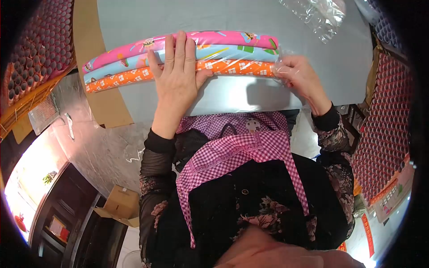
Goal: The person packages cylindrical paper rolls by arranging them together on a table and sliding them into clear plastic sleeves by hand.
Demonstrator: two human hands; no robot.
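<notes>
Three long patterned paper rolls lie side by side inside a clear plastic bag (280, 62): a pink roll (201, 39) at the back, a light blue roll (127, 64) in the middle and an orange roll (120, 80) in front. My left hand (175, 78) rests flat across them near their middle, fingers spread and pointing away from me. At the right end, my right hand (301, 78) has its fingers pinched on the bag's loose plastic edge. The fingertips of that hand are partly covered by the film.
The rolls lie on a grey tabletop (232, 96), with brown cardboard (109, 107) at its left edge. Another crumpled clear bag (319, 18) lies at the back right. Stacked rolls (33, 49) rise at left, more stacked rolls (386, 129) at right. A cardboard box (120, 203) stands lower left.
</notes>
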